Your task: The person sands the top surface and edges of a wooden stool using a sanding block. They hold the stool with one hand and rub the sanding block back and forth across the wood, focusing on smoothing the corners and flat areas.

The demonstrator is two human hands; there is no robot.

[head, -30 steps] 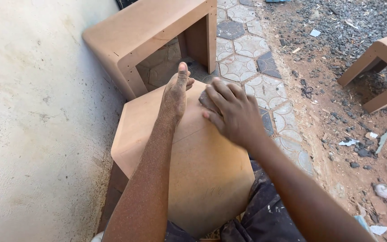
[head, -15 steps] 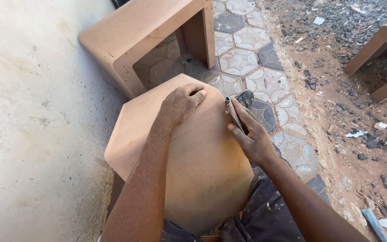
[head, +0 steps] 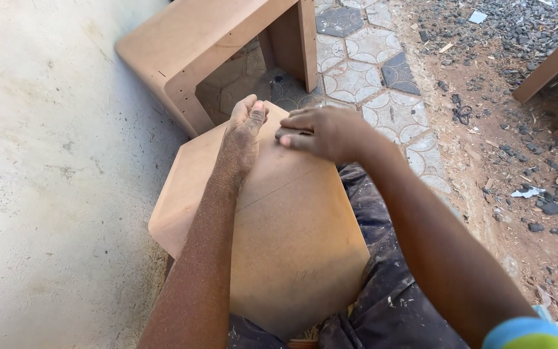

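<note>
A hexagonal brown fibreboard panel (head: pixel 292 232) lies across my lap, with a thin pencil line across its top. My left hand (head: pixel 243 129), dusted with fine sawdust, curls over the panel's far edge and grips it. Just to its right, my right hand (head: pixel 327 132) lies palm down on the far corner, its fingers pressing a small dark flat piece against the surface. Most of that piece is hidden under the fingers. My dark, dusty trousers (head: pixel 389 304) show under the panel's right side.
An open brown fibreboard box frame (head: pixel 208 45) stands just beyond the panel on patterned paving tiles (head: pixel 369 71). A pale concrete surface (head: pixel 53 161) fills the left. Red dirt with stones and scraps (head: pixel 518 161) lies to the right, with another board piece (head: pixel 550 71) at the far right.
My right hand has slid from the panel's right edge to its far corner, beside my left hand. My left hand has shifted onto the far edge and closed over it.
</note>
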